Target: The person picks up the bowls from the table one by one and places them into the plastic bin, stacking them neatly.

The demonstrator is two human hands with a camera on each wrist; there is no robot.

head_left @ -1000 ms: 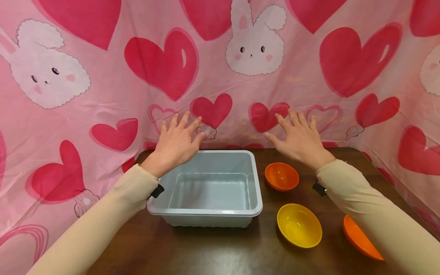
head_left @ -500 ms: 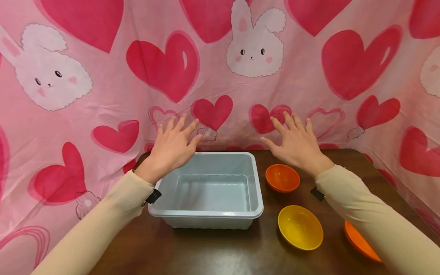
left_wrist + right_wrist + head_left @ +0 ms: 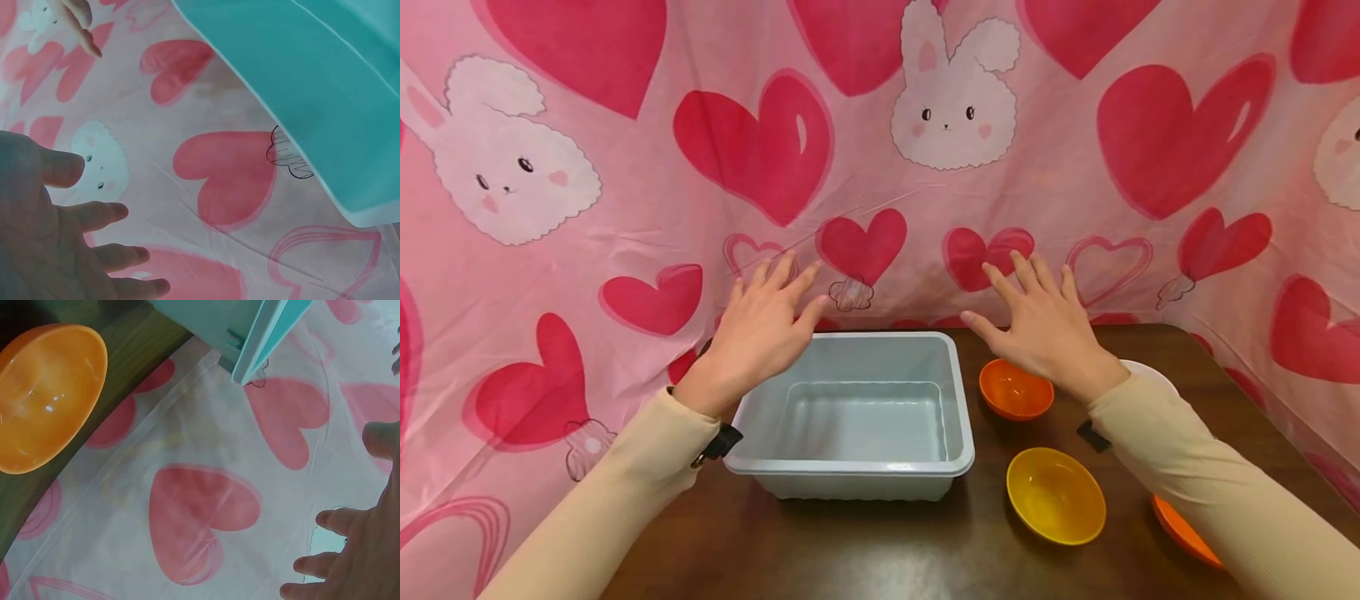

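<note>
Both hands hang in the air above the far edge of the desk [image 3: 880,558], fingers spread wide and holding nothing. The left hand [image 3: 758,332] hovers over the far left corner of the pale tub [image 3: 857,467]; the right hand [image 3: 1043,328] hovers just beyond the nearest orange bowl [image 3: 1015,390], which sits right beside the tub's right wall.

The tub stands empty toward the left of the desk's middle. A yellow bowl [image 3: 1056,495] lies nearer the front edge, and a second orange bowl [image 3: 1183,527] lies toward the front right, half hidden under the right sleeve [image 3: 1210,492]. A sliver of something white [image 3: 1146,372] shows behind the right wrist; what it is cannot be told.

If the work is to take a bowl, the nearest orange one looks the handiest pick for the right hand. A good grip would probably be thumb on the near rim and fingers over the far rim, coming straight down so the bowl does not skid against the tub. The bowls look light and slick, so a soft pinch should serve. The right sleeve passes low over the hidden orange bowl and could drag it toward the desk edge.
</note>
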